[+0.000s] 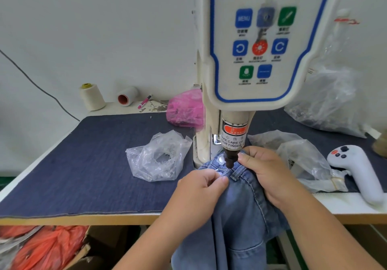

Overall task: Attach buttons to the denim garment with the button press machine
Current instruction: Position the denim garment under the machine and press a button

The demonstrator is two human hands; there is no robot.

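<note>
Head view: the denim garment [240, 202] lies with its waistband under the dark punch tip [230, 160] of the button press machine [247, 60], near the picture's centre, and hangs over the table's front edge toward 6 o'clock, where the frame cuts it off. The left hand [201, 188] pinches the waistband at 8 o'clock of the punch; something small and pale shows at its fingertips, too blurred to name. The right hand [270, 171] grips the waistband at 4 o'clock, its fingers curled over the fold and hiding the cloth beneath. Whatever sits under the punch is hidden. The machine's display is cut off at 12 o'clock. An open clear bag [159, 156] of small metal parts lies at 9 o'clock, with bare dark cloth [83, 165] beyond it toward the table's left edge. At 3 o'clock crumpled bags [303, 156] and a white handheld controller [356, 169] crowd the space.
</note>
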